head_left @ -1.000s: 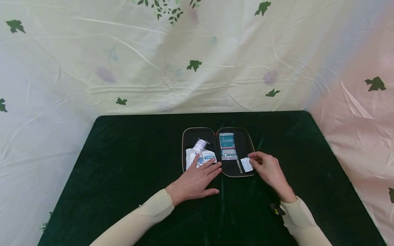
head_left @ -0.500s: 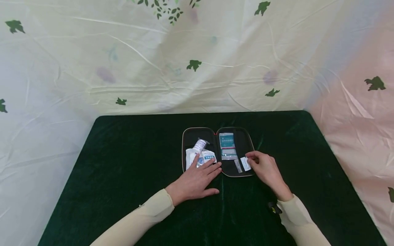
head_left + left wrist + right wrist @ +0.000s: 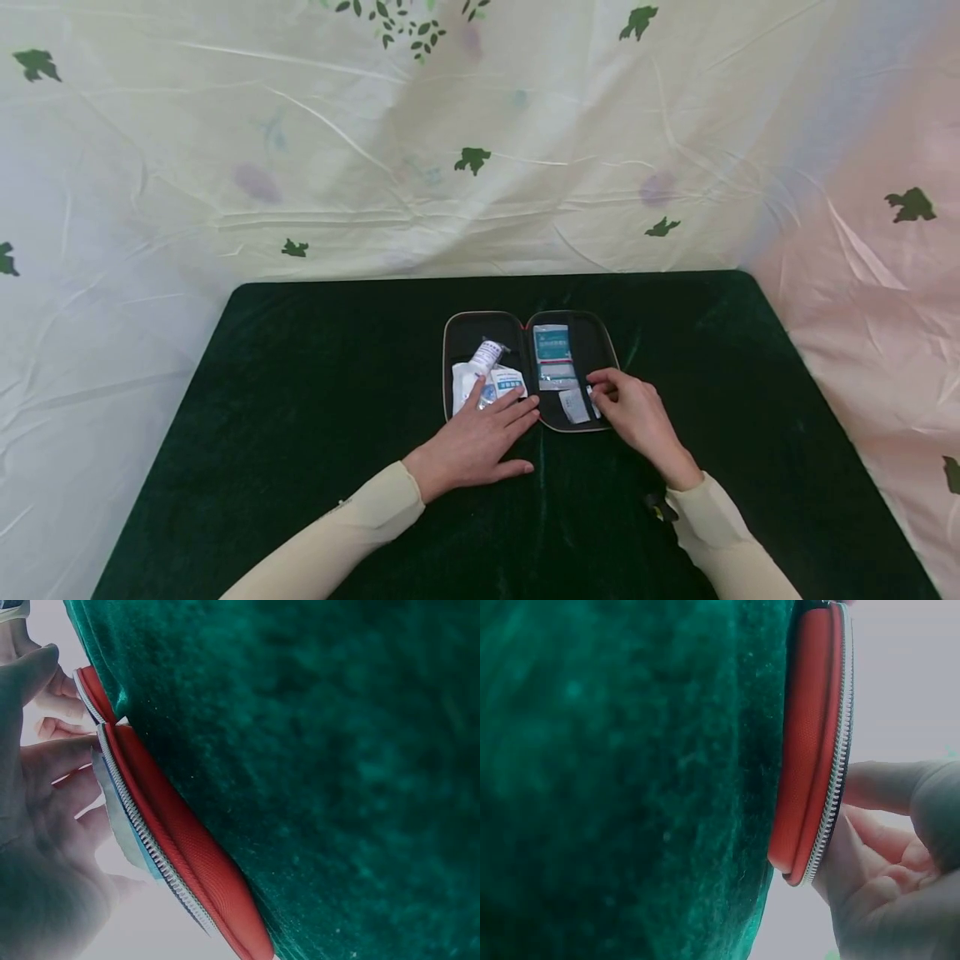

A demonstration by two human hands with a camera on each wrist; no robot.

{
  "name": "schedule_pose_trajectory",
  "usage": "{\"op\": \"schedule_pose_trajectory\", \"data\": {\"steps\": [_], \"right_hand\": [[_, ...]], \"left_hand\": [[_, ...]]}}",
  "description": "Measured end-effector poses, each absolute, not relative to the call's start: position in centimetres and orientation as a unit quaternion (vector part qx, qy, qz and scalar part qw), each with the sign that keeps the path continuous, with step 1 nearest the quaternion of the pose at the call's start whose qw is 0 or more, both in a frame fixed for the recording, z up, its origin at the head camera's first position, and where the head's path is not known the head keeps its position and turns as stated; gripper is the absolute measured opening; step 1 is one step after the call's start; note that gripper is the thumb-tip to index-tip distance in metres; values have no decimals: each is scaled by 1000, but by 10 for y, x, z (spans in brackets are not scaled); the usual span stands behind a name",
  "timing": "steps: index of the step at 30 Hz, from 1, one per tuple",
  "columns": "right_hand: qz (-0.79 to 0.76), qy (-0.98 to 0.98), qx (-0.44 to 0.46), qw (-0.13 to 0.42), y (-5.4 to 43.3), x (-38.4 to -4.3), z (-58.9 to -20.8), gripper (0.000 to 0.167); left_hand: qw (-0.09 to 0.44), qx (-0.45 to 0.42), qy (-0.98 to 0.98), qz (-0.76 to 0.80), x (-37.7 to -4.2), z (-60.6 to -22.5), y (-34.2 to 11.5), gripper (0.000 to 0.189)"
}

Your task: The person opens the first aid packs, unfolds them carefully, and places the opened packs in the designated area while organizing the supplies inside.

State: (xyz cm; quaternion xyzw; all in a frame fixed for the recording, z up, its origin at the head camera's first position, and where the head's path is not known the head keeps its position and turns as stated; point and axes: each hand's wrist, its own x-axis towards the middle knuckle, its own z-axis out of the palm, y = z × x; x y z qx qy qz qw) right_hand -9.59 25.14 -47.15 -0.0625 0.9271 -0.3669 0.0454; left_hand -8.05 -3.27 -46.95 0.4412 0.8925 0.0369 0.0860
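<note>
A small zip case (image 3: 480, 321), dark inside and red outside, lies unzipped and spread flat on the table. My left hand (image 3: 476, 442) rests with spread fingers over its left half, touching a white pouch (image 3: 462, 383) and a packet with blue print (image 3: 510, 380). A white wrapped roll (image 3: 487, 354) lies just beyond those fingers. Over the right half, my right hand (image 3: 633, 408) pinches the right end of a small white packet (image 3: 573, 406), which passes under a black strap. Above that packet, a teal and clear sachet (image 3: 555, 354) is tucked along the same strap.
Dark green velvet cloth (image 3: 337, 375) covers the table. A pale leaf-print curtain (image 3: 525, 208) hangs behind its far edge. The case's red shell and zipper (image 3: 832, 750) stand up slightly from the cloth in the right wrist view.
My right hand has moved left, sliding the small white packet under the strap; more of it now shows on the strap's left side. My left hand has stayed in place.
</note>
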Motion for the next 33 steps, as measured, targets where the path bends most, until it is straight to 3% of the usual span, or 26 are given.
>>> {"op": "schedule_pose_trajectory", "data": {"steps": [33], "right_hand": [[-387,914,-59,105,248,-99,-466,30]], "left_hand": [[87,445,891,39,-81,-468,-33,76]]}}
